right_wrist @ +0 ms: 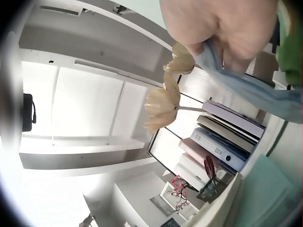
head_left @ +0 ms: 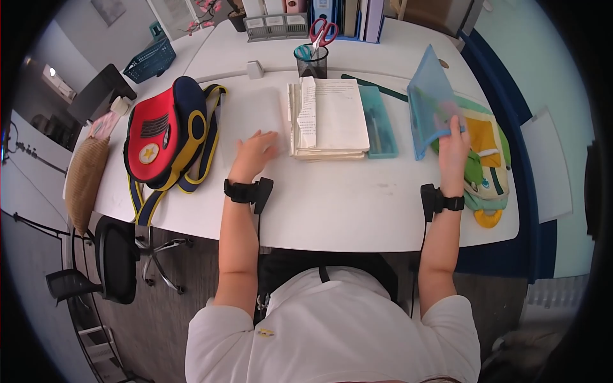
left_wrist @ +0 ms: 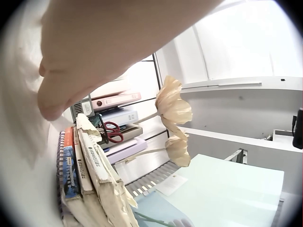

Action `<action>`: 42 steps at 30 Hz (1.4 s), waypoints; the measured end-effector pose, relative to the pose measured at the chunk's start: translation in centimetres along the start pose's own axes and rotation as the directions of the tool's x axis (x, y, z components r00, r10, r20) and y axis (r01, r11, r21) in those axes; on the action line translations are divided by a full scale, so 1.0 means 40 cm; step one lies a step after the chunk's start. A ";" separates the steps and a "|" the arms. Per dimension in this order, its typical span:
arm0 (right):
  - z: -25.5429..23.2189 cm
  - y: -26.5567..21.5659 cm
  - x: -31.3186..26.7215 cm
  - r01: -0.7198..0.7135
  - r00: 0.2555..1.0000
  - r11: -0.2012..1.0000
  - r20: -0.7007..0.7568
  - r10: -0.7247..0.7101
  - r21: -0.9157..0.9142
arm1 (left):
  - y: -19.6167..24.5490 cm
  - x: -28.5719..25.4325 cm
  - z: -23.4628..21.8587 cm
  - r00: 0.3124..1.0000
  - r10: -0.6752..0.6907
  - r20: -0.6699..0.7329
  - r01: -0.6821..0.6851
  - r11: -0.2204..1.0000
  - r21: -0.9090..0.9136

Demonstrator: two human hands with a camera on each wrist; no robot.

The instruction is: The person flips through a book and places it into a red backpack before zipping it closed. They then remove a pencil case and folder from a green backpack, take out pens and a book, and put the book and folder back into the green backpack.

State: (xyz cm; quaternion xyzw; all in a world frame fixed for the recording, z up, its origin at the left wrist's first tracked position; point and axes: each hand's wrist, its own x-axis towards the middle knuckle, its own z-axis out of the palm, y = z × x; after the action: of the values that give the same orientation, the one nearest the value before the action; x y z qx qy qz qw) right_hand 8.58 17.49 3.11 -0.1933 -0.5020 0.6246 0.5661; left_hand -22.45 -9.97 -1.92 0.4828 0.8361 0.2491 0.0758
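Pinched by the right hand (head_left: 454, 153), the blue translucent folder (head_left: 426, 105) tilts over the table's (head_left: 319, 214) right side, beside the green bag (head_left: 497, 163); the left hand (head_left: 254, 157) is spread, contact undetermined. Sound handling would likely steady the folder's free edge with both hands. Print on the paper stack (head_left: 345, 118) is illegible; no brand readable.

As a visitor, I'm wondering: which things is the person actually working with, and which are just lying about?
Apparently in use:
translucent blue plastic folder, held in the right hand
frosted whitish plastic sleeve, at the left hand

Probably just lying about:
dark teal plastic basket
black mesh pen cup
tan ribbed cushion
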 end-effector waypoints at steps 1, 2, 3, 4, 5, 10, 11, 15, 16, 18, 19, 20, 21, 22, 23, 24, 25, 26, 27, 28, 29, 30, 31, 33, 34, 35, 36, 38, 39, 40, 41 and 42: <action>-0.013 0.015 0.002 -0.013 1.000 0.995 0.023 0.015 -0.103 | 0.000 0.003 0.002 1.000 0.011 -0.019 -0.011 1.000 0.013; -0.021 0.027 0.002 -0.022 0.999 0.979 0.044 0.032 -0.204 | -0.001 0.005 0.002 0.999 0.023 -0.037 -0.022 0.999 0.026; -0.006 0.021 -0.007 0.014 0.996 0.936 0.083 0.017 -0.351 | 0.001 0.009 -0.003 0.999 0.015 -0.044 -0.015 1.000 -0.001; 0.009 0.014 -0.017 0.056 0.992 0.871 0.124 0.006 -0.489 | 0.005 0.014 -0.010 0.999 0.007 -0.051 -0.008 1.000 -0.029; 0.026 0.006 -0.027 0.103 0.986 0.783 0.166 0.001 -0.613 | 0.007 0.018 -0.014 0.998 -0.001 -0.057 -0.003 0.998 -0.057; 0.073 0.024 -0.061 0.378 0.819 0.621 0.561 0.122 -0.687 | -0.019 0.033 0.009 0.892 0.061 -0.448 -0.171 0.963 -0.210; 0.074 0.041 -0.065 0.502 0.737 0.590 0.670 0.090 -0.632 | -0.015 0.034 0.007 0.859 0.044 -0.510 -0.195 0.949 -0.247; 0.077 0.070 -0.087 0.556 0.628 0.460 0.713 0.313 -0.692 | -0.001 0.033 -0.020 0.754 0.046 -0.655 -0.203 0.965 -0.166; 0.072 0.075 -0.088 0.559 0.653 0.420 0.692 0.309 -0.715 | -0.002 0.035 -0.020 0.724 0.050 -0.688 -0.220 0.962 -0.161; 0.066 0.079 -0.090 0.560 0.699 0.338 0.650 0.297 -0.757 | 0.008 0.033 -0.025 0.736 -0.011 -0.677 -0.182 0.960 -0.212; 0.065 0.077 -0.091 0.564 0.711 0.309 0.641 0.290 -0.766 | 0.020 0.027 -0.035 0.773 -0.074 -0.630 -0.124 0.957 -0.264; 0.066 0.076 -0.092 0.568 0.722 0.280 0.631 0.282 -0.774 | 0.028 0.023 -0.041 0.804 -0.136 -0.579 -0.064 0.948 -0.311; 0.067 0.075 -0.093 0.570 0.733 0.251 0.622 0.273 -0.782 | 0.022 0.027 -0.033 0.808 -0.052 -0.587 -0.124 0.958 -0.257; 0.068 0.080 -0.095 0.571 0.740 0.225 0.614 0.275 -0.789 | 0.011 0.031 -0.021 0.806 0.032 -0.591 -0.185 0.962 -0.201; 0.070 0.091 -0.098 0.571 0.747 0.199 0.605 0.276 -0.796 | 0.004 0.035 -0.012 0.799 0.116 -0.590 -0.246 0.958 -0.145; 0.073 0.099 -0.101 0.571 0.754 0.172 0.596 0.277 -0.803 | 0.015 0.033 -0.014 0.811 0.166 -0.561 -0.273 0.956 -0.111; 0.076 0.105 -0.104 0.562 0.759 0.167 0.586 0.284 -0.810 | 0.029 0.029 -0.016 0.820 0.217 -0.529 -0.300 0.951 -0.076; 0.079 0.109 -0.106 0.553 0.765 0.162 0.575 0.290 -0.817 | 0.041 0.026 -0.015 0.827 0.266 -0.495 -0.329 0.943 -0.043; 0.078 0.111 -0.106 0.544 0.770 0.156 0.564 0.297 -0.825 | 0.046 0.027 -0.012 0.855 0.238 -0.462 -0.317 0.943 -0.100; 0.074 0.111 -0.102 0.523 0.763 0.193 0.557 0.327 -0.830 | 0.052 0.027 -0.008 0.880 0.211 -0.425 -0.301 0.941 -0.155; 0.070 0.110 -0.096 0.501 0.755 0.229 0.551 0.355 -0.834 | 0.058 0.028 -0.003 0.903 0.186 -0.387 -0.283 0.936 -0.210; 0.066 0.109 -0.091 0.477 0.746 0.264 0.545 0.382 -0.838 | 0.061 0.029 0.009 0.916 0.146 -0.373 -0.250 0.936 -0.248; 0.062 0.108 -0.088 0.487 0.724 0.275 0.560 0.403 -0.829 | 0.064 0.031 0.024 0.928 0.106 -0.358 -0.216 0.934 -0.285; 0.051 0.108 -0.084 0.503 0.681 0.298 0.585 0.441 -0.811 | 0.078 0.040 0.041 0.952 0.037 -0.302 -0.149 0.922 -0.356; 0.047 0.111 -0.083 0.519 0.675 0.288 0.593 0.440 -0.805 | 0.089 0.047 0.047 0.965 0.007 -0.260 -0.112 0.914 -0.390; 0.046 0.117 -0.084 0.534 0.669 0.277 0.599 0.440 -0.799 | 0.098 0.053 0.054 0.976 -0.023 -0.215 -0.072 0.903 -0.423; 0.046 0.118 -0.086 0.548 0.662 0.266 0.606 0.442 -0.793 | 0.105 0.063 0.059 0.984 -0.020 -0.176 -0.069 0.872 -0.484; 0.047 0.118 -0.091 0.564 0.656 0.253 0.613 0.440 -0.786 | 0.111 0.087 0.067 0.995 -0.015 -0.099 -0.048 0.797 -0.601; 0.047 0.116 -0.090 0.577 0.650 0.247 0.620 0.439 -0.779 | 0.104 0.098 0.070 0.998 -0.044 -0.034 0.014 0.793 -0.609; 0.046 0.114 -0.085 0.561 0.651 0.277 0.623 0.433 -0.780 | 0.093 0.109 0.069 0.997 -0.073 0.030 0.076 0.787 -0.613; 0.046 0.113 -0.083 0.546 0.653 0.308 0.626 0.427 -0.779 | 0.084 0.113 0.072 0.990 -0.102 0.093 0.138 0.780 -0.611; 0.046 0.113 -0.083 0.530 0.653 0.341 0.630 0.420 -0.777 | 0.096 0.109 0.055 0.981 -0.115 0.159 0.189 0.773 -0.606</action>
State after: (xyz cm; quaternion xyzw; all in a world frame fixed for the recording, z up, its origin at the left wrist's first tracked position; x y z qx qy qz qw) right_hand 5.71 14.42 -1.03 -0.1823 -0.9544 0.2118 0.1054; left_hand -20.97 -3.96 -1.47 0.3755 0.7389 0.4744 0.2966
